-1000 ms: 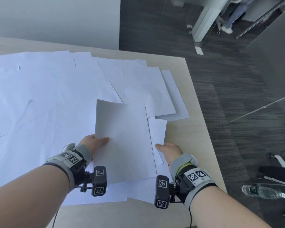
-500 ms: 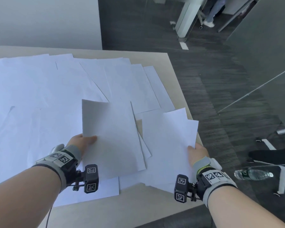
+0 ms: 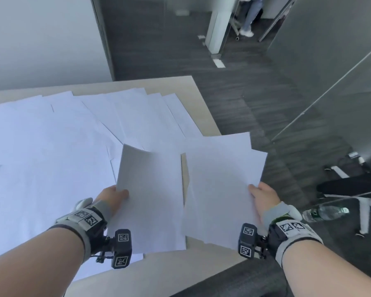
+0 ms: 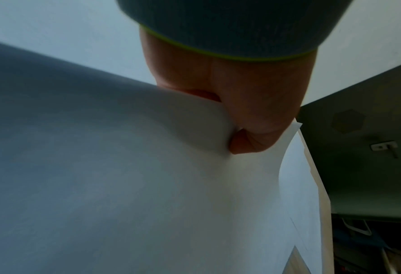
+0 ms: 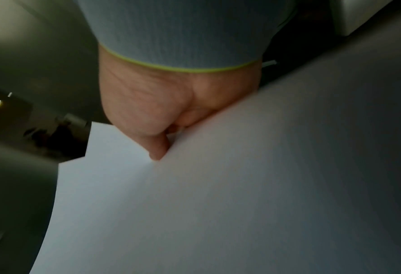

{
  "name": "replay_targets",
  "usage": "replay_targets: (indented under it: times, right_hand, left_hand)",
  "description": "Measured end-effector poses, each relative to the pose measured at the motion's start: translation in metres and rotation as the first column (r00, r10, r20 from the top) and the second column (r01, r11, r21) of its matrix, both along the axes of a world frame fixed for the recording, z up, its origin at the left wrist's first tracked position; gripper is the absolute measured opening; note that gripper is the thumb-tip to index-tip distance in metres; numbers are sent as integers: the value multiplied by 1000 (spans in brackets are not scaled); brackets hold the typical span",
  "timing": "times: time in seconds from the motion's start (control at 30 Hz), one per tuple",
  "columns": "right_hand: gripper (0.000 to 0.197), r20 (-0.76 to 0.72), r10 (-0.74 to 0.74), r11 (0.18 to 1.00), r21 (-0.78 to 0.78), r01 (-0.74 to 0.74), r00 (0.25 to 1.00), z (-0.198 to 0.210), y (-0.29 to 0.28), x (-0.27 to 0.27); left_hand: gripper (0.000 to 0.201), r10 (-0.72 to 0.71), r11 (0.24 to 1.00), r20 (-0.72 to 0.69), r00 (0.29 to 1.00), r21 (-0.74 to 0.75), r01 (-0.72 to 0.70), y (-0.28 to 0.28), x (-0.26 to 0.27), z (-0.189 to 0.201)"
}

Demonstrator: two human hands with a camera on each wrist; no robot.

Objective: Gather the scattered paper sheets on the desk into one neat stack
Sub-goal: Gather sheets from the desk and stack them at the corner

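Right now my left hand (image 3: pixel 112 197) pinches a small bundle of sheets (image 3: pixel 150 196) by its left edge, thumb on top and the other fingers hidden underneath — the far end curls upward a little. Beside it, my right hand (image 3: pixel 263 197) pinches a second bundle (image 3: pixel 221 185) by its right edge; these sheets are fanned unevenly and reach out past the desk (image 3: pixel 176 86) corner over the dark floor (image 3: pixel 255 99). The two bundles sit just apart, a sliver of desk showing between them. Further left and beyond, loose sheets (image 3: pixel 51 146) overlap across most of the desktop. Off to my right, a water bottle (image 3: pixel 325 212) lies on the floor
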State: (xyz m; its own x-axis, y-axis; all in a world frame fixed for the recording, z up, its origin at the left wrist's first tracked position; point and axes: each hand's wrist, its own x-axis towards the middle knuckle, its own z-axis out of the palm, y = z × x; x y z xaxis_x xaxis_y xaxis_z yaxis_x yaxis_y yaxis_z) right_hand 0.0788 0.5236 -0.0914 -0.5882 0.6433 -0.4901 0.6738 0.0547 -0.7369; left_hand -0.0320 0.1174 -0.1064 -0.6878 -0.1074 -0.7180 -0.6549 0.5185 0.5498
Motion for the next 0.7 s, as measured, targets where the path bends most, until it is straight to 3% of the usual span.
replay_targets:
  times: [0.1,0.23,0.37,0.47,0.53,0.7]
  right_hand:
    - [24,99,196,981,-30,-194,976,-21,-31,-6]
    - [34,159,388,921,-92,-378,908,-40,-86,-19]
    - [37,177,573,816,-35,-577,800,-39,-127,-34]
    - [33,249,630,764,-34,-644,735,-37,-130,-41]
    - [22,244,616,774,-11,-633,749,-31,-132,-50]
    - [55,-91,386,910,-127,-395,918,-5,-150,-73]
  left_hand:
    - [17,17,999,37,999,28,-18,9,11,-4]
    - [37,115,984,95,989,125,-126,13,24,-12]
    - [18,16,997,51,999,70,-19,9,29,-11]
    - [15,-33,999,5,999,-5,33,0,23,-7]
    - [17,-2,1000,-40,999,14,2,-10,18,-2]
    - [18,96,976,-202,975,212,-52,-26,0,31]
